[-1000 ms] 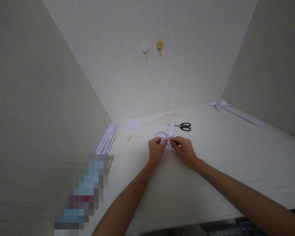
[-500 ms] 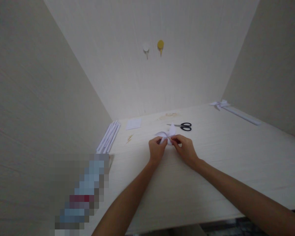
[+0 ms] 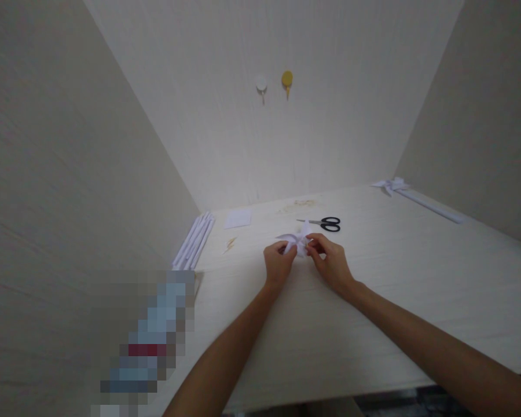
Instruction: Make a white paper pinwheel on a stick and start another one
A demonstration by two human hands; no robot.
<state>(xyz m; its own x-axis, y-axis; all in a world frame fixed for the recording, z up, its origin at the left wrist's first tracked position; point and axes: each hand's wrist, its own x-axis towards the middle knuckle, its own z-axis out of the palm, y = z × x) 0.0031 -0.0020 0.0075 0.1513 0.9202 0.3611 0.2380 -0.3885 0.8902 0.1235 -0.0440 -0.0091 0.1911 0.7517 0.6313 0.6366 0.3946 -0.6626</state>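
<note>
Left hand (image 3: 278, 263) and right hand (image 3: 331, 262) pinch a folded white paper shape (image 3: 296, 240) just before the scissors (image 3: 325, 223).

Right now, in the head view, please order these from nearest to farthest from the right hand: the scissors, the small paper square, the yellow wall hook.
From the right hand:
1. Scissors, just behind it on the table.
2. Small paper square, back left.
3. Yellow wall hook, high on the back wall.

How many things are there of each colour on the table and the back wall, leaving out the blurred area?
White: 6 - folded paper piece in both hands, paper strips bundle, paper square, paper bow, long strip, wall hook
Yellow: 1 - wall hook
Black: 1 - scissors
Total: 8
</note>
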